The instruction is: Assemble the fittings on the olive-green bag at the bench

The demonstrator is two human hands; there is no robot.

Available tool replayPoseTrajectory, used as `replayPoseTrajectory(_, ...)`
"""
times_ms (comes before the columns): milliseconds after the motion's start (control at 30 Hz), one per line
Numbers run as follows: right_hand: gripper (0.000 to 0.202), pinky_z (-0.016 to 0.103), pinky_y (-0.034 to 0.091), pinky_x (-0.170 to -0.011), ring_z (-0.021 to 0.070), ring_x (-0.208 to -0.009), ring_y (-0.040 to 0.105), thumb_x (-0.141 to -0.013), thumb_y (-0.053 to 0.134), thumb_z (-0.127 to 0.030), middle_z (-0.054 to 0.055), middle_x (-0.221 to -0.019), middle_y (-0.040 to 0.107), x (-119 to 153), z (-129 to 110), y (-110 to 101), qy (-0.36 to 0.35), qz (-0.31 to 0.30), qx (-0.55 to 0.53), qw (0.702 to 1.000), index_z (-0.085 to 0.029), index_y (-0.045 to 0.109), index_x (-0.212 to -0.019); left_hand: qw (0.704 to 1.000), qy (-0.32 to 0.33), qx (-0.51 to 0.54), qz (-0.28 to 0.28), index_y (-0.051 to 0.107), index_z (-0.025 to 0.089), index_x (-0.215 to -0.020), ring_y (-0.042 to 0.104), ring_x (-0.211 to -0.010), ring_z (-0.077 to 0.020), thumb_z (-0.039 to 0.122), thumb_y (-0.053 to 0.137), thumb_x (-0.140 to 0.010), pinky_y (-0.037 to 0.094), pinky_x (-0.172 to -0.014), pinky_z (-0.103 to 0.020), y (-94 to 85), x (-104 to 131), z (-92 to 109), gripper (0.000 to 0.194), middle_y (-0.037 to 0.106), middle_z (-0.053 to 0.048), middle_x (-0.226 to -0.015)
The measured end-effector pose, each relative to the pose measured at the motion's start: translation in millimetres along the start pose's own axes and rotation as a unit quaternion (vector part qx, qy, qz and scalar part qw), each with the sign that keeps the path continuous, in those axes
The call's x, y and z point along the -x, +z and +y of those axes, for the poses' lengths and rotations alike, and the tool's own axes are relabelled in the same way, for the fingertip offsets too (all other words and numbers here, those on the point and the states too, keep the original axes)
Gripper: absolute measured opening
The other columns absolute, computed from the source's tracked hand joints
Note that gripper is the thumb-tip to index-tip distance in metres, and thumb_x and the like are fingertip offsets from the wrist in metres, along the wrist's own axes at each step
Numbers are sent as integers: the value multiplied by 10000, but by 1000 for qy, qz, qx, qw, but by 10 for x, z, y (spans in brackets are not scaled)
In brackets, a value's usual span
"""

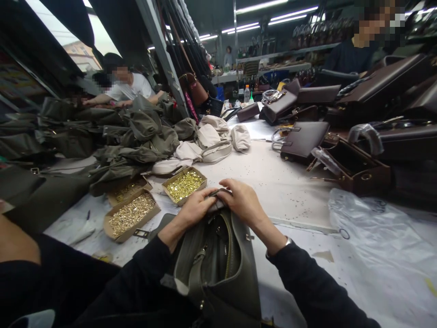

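"What fills the counter (266,175)?"

"A heap of green bags (143,125) crowds its far left corner, and brown bags (307,139) line its right edge."

"And the one being worked on?"

"The open green bag (244,278) sits at the near edge, mouth up. Its base is hidden, so I can't tell what it rests on. Cardboard boxes (141,224) stand to its left, towards the left edge."

"How are the hands?"

"The left hand (195,210) and right hand (243,202) meet at the far end of the bag's mouth, the fingers of both pinching the material there."

"Any advice?"

"I'd grip close together and press the material flat, so it doesn't pucker. Better to let the zip (231,255) hang clear of the fingers, and mind the wrist near those gold bits (185,184)."
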State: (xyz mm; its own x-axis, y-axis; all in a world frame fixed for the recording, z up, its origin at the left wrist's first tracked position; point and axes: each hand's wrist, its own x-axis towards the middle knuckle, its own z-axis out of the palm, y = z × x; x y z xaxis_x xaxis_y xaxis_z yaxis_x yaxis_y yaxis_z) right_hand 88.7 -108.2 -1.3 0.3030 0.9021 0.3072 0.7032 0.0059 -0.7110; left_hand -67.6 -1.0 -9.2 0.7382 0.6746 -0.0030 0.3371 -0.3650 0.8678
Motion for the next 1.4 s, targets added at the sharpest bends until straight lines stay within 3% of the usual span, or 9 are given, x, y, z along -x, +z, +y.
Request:
replayPoseTrajectory(100,159,319,445,-910,229,-1049,597,-978,652,-266,49,-1101,722,118,-243,-138,-125,8,69,990,-231,707,-1122,1000,21,8,-21,763,148,-1057,666,-1073,-299,388,599,-777,504,-1026,-395,-21,-2,13,404,757,-72,-1066)
replayPoseTrajectory(167,111,308,455,-868,217,-1004,614,-983,644,-285,30,-1044,737,196,-369,-155,-174,-69,88,978,-237,731,-1033,999,13,14,-32,762,147,-994,666,-1064,-302,374,592,-754,518,-996,-382,-25,1,4,371,758,-69,-1034)
replayPoseTrajectory(267,71,310,466,-843,229,-1009,654,-945,670,-239,44,-1036,750,269,-441,-77,-184,-186,144,955,-206,733,-948,999,-13,26,-25,746,137,-1057,667,-1080,-297,348,567,-731,522,-991,-378,-7,-2,-20,428,753,-78,-1102)
replayPoseTrajectory(333,75,316,474,-810,242,-995,676,-933,652,-200,53,-1046,748,284,-427,-11,-161,-214,185,946,-194,723,-957,999,-19,31,-16,739,127,-1089,665,-1085,-292,323,561,-713,517,-1001,-378,20,-13,-27,460,746,-87,-1137)
replayPoseTrajectory(467,203,304,477,-718,221,-927,699,-962,554,-136,42,-1165,714,292,-363,45,-129,-209,232,941,-211,679,-1103,998,-13,55,-30,754,133,-979,680,-986,-268,286,540,-679,539,-904,-338,77,-42,-5,399,762,-72,-1006)
replayPoseTrajectory(700,172,298,521,-787,226,-1013,654,-1006,538,-164,53,-1092,689,358,-213,179,-202,-226,292,907,-213,697,-1048,993,-8,103,-63,737,127,-882,619,-669,-181,259,517,-684,433,-565,-237,122,-23,2,324,711,-35,-762)
replayPoseTrajectory(867,183,309,533,-731,245,-953,656,-987,551,-158,93,-993,688,368,-166,312,-223,-257,335,879,-179,723,-929,994,2,104,-39,744,136,-910,640,-768,-196,246,518,-687,473,-661,-249,127,-5,-35,336,733,-39,-845)
replayPoseTrajectory(1133,222,322,523,-655,272,-896,671,-963,501,-81,141,-1015,690,366,-203,334,-220,-261,374,862,-128,711,-1020,997,4,73,-14,745,121,-1013,666,-817,-228,267,513,-694,512,-735,-291,159,-13,-44,422,754,-68,-932)
replayPoseTrajectory(1400,158,260,432,-626,153,-751,618,-979,582,-118,23,-856,654,459,-118,-67,-291,-217,277,890,-200,696,-908,998,20,54,-3,746,124,-1021,676,-904,-246,247,498,-690,509,-808,-296,119,3,24,431,759,-62,-981)
